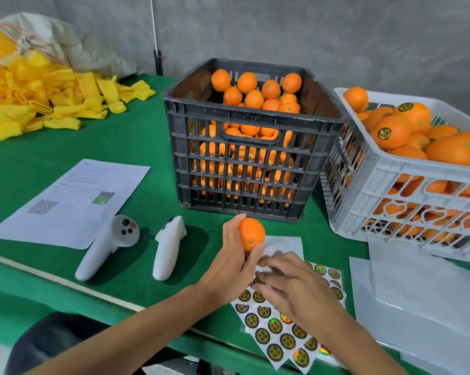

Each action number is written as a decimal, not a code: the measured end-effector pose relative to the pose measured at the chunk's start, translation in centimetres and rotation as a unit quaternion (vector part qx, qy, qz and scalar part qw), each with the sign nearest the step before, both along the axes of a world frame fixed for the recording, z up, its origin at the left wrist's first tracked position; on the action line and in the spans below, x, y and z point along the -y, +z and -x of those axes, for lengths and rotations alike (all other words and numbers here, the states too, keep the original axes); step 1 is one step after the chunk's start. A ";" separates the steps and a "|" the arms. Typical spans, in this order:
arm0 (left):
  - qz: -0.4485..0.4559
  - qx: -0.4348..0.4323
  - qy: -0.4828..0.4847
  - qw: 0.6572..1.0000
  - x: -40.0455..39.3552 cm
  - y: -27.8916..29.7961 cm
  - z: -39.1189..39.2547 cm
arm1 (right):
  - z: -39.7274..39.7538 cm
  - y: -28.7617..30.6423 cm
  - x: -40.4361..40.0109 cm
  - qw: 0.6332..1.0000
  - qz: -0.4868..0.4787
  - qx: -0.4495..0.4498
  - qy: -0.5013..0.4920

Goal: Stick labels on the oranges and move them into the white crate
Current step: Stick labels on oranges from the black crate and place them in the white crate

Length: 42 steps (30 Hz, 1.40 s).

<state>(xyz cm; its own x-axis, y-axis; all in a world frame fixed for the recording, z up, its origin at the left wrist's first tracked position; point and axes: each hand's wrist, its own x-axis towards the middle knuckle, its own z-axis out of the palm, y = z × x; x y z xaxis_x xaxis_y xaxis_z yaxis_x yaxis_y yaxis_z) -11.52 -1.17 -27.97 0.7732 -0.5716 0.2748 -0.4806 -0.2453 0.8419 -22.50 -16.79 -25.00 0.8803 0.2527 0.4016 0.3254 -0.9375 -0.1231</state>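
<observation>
Left hand (232, 262) grips one orange (251, 234) just above the green table (136, 147), in front of the black crate (244, 163). Right hand (290, 285) lies over the label sheet (280, 334), fingers (266, 277) bent at a sticker; whether they pinch one I cannot tell. One white crate (407, 185) of labelled oranges stands right of the black one, which holds unlabelled fruit. Two white controllers (106, 244) lie left, beside one printed paper (74, 198). Yellow foam nets (39, 98) are heaped at far left.
</observation>
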 end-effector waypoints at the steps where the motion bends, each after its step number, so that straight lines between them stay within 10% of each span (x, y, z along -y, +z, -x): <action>1: 0.003 -0.001 -0.001 1.000 0.0 0.0 0.0 | 0.0 0.1 0.0 0.999 0.046 0.016 0.009; 10: 0.017 -0.024 0.000 1.000 -0.2 0.1 0.1 | 0.0 -0.1 -0.5 0.999 0.045 0.021 0.002; 16: 0.003 -0.001 0.002 1.000 -0.2 -0.1 -0.1 | -0.5 -1.0 -0.3 0.942 -0.310 -0.115 -0.066; 21: 0.000 0.000 -0.006 1.000 -0.3 -0.1 0.0 | -1.0 -0.4 -0.2 0.894 -0.399 -0.189 -0.076; 42: -0.014 0.021 -0.025 0.999 -0.8 0.3 0.3 | 0.7 -1.3 0.3 0.975 -0.186 -0.118 -0.023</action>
<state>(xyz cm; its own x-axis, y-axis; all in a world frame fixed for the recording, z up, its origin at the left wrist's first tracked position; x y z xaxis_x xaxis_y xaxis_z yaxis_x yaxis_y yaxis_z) -11.77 -0.41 -27.68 0.7321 -0.6166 0.2895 -0.5276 -0.2445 0.8135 -23.20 -17.09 -26.27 0.9662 0.0875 0.2425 0.2062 -0.8269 -0.5232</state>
